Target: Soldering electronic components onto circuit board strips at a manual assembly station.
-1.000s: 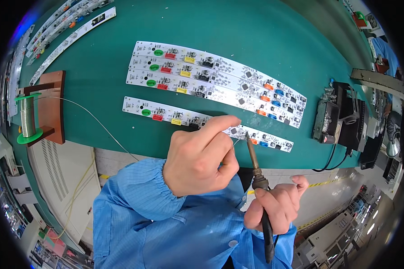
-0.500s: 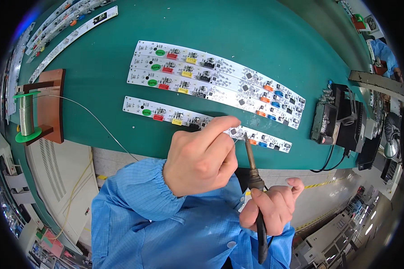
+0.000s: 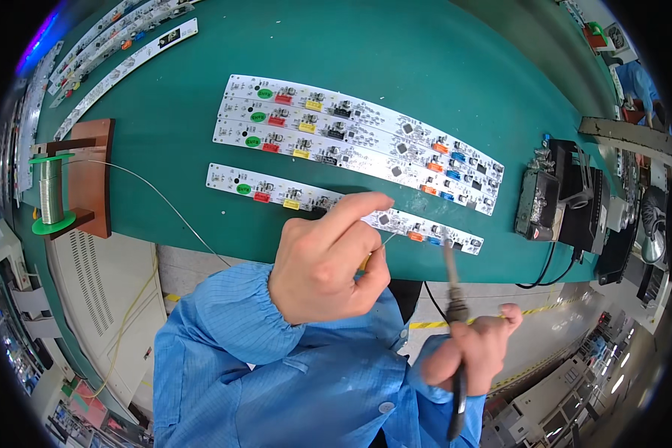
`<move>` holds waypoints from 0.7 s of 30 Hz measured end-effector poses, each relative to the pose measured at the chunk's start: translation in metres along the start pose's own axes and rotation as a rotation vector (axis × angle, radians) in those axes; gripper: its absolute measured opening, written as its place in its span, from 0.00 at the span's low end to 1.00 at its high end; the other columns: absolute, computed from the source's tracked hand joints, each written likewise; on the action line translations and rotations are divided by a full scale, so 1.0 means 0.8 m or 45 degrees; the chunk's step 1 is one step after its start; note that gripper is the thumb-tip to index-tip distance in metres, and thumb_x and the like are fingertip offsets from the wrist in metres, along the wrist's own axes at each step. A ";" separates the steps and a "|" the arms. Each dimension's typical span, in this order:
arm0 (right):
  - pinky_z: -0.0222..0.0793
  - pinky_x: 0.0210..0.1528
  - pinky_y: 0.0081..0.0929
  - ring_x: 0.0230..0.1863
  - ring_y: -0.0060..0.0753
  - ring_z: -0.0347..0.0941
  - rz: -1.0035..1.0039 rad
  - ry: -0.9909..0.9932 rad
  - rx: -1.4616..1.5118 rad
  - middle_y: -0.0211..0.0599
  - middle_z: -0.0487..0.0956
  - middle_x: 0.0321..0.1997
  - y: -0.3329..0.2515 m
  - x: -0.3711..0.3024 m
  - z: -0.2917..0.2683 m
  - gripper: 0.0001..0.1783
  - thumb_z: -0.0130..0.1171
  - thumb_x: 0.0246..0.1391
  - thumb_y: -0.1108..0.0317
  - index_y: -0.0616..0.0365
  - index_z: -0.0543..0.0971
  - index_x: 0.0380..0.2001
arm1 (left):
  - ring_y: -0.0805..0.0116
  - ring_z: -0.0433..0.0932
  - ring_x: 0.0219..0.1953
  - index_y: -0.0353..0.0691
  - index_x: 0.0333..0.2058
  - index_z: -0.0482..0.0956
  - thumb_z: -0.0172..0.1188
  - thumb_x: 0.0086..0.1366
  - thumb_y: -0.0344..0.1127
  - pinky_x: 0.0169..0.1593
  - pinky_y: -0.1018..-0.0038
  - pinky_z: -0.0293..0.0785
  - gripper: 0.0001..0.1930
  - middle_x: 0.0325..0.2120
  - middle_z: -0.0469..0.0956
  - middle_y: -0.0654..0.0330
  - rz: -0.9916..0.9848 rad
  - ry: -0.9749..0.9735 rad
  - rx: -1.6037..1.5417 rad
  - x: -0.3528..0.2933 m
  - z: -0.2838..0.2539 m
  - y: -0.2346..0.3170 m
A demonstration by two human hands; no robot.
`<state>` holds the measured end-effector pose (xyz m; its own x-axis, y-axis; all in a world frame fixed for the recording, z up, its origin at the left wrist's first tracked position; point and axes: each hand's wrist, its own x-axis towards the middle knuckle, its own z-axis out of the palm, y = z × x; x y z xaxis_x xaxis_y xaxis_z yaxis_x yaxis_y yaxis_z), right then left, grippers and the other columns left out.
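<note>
A long white circuit board strip (image 3: 269, 190) with coloured connectors lies nearest me on the green bench. My left hand (image 3: 327, 257) is closed over its middle, pinching solder wire (image 3: 160, 188) whose short end shows beside the fingers at the board's front edge. In my right hand (image 3: 476, 349) a soldering iron (image 3: 457, 299) is gripped by its dark handle, slightly blurred. Its tip is at the board's right part, by the connectors; whether it touches cannot be made out. Behind lie three similar boards (image 3: 381, 160) side by side.
A solder spool (image 3: 51, 190) with green flanges sits on a brown stand (image 3: 91, 175) at the left. More board strips (image 3: 127, 71) lie at the far left. On the right are an iron holder (image 3: 539, 201) and a black box (image 3: 586, 216) with cables.
My right hand has moved the soldering iron to the right, its tip shifting toward the board's right end. My left hand has barely moved. The view has shifted slightly.
</note>
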<state>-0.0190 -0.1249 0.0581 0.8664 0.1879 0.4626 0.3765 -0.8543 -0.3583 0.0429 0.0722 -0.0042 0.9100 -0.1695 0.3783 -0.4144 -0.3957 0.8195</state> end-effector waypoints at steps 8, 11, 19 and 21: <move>0.59 0.60 0.46 0.53 0.48 0.70 0.239 0.599 0.078 0.56 0.75 0.48 0.133 -0.067 0.011 0.24 0.44 0.62 0.59 0.69 0.70 0.52 | 0.68 0.77 0.21 0.37 0.22 0.74 0.64 0.44 0.21 0.21 0.77 0.69 0.07 0.37 0.81 0.52 0.038 0.148 -0.061 -0.011 0.002 0.015; 0.60 0.60 0.43 0.51 0.46 0.72 0.440 0.272 0.045 0.56 0.76 0.48 0.141 -0.063 0.009 0.24 0.44 0.63 0.62 0.70 0.69 0.54 | 0.66 0.79 0.23 0.37 0.25 0.77 0.67 0.42 0.22 0.23 0.75 0.72 0.09 0.35 0.80 0.54 0.030 0.034 0.008 -0.016 0.004 0.038; 0.63 0.56 0.43 0.48 0.47 0.72 0.456 0.354 0.128 0.55 0.76 0.45 0.144 -0.066 0.011 0.21 0.45 0.60 0.68 0.71 0.69 0.53 | 0.69 0.75 0.19 0.38 0.28 0.79 0.64 0.44 0.27 0.21 0.76 0.69 0.08 0.31 0.79 0.58 0.173 0.086 0.003 -0.026 0.066 0.065; 0.63 0.57 0.43 0.48 0.46 0.72 0.454 0.436 0.209 0.56 0.76 0.48 0.137 -0.065 0.019 0.22 0.46 0.61 0.68 0.71 0.67 0.55 | 0.70 0.73 0.21 0.38 0.28 0.78 0.62 0.44 0.28 0.21 0.77 0.66 0.09 0.33 0.79 0.57 0.217 -0.034 0.087 -0.026 0.075 0.066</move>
<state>-0.0178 -0.2211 -0.0179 0.8036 -0.2939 0.5175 0.1478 -0.7438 -0.6519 0.0028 0.0007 0.0055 0.8270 -0.2632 0.4969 -0.5619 -0.4196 0.7129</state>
